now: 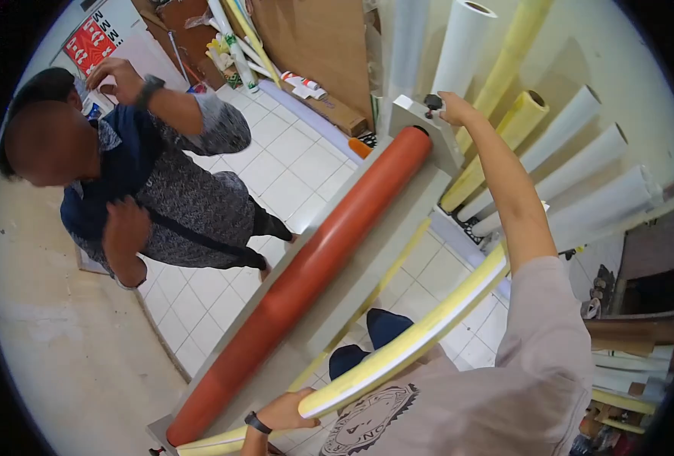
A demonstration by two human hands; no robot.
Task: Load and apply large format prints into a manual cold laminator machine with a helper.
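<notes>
My right hand (pixel 452 111) is closed on a black knob (pixel 433 102) at the far end plate of a roller machine. A long red roller (pixel 299 285) runs diagonally through its grey frame (pixel 352 292). Along the near side lies a long yellow roll with a white stripe (pixel 413 336), its line bent by the lens. My left hand (pixel 285 410), with a dark wristband, is curled around this roll near the machine's near end; some of its fingers are hidden.
A co-worker (pixel 166 186) stands beyond the roller on the left, one hand raised near the head, the other at the chest. Several white and yellow rolls (pixel 531 118) lean upright against the right wall. A brown board (pixel 314 53) stands behind; the tiled floor (pixel 284 182) shows below.
</notes>
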